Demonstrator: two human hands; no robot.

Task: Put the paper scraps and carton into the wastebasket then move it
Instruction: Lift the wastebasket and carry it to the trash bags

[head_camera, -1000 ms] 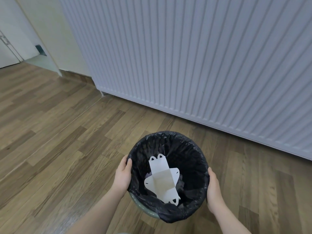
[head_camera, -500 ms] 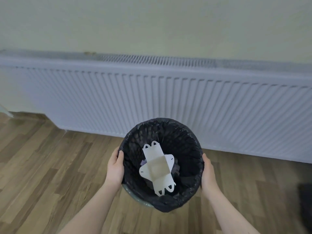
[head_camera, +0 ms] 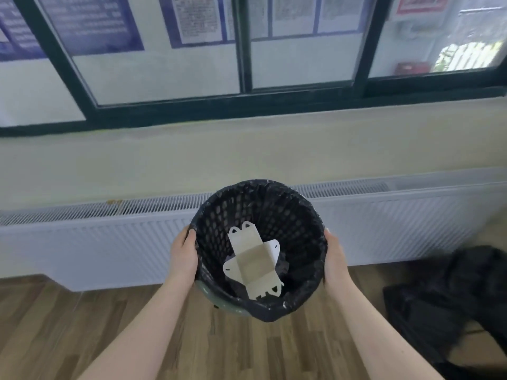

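Forearms reach forward; the left hand point(head_camera: 183, 255) and right hand point(head_camera: 335, 256) clasp opposite sides of the wastebasket point(head_camera: 259, 305), carried clear above the wooden floor point(head_camera: 192, 338). Inside its black liner lies the flattened carton point(head_camera: 253, 260); scraps beneath are unclear. Loading seems done, moving underway. Beyond stands the radiator point(head_camera: 109, 242).

Basket point(head_camera: 315, 242): centre of the frame, between the two hands, in front of the radiator.
Left hand point(head_camera: 183, 256): on the basket's left rim.
Right hand point(head_camera: 335, 257): on its right rim.
Carton point(head_camera: 253, 260): flattened, inside the basket, on the scraps point(head_camera: 282, 267).
Radiator point(head_camera: 96, 242): across mid-frame, under the window point(head_camera: 247, 50).
Bag point(head_camera: 452, 297): lower right, on the floor point(head_camera: 233, 346).
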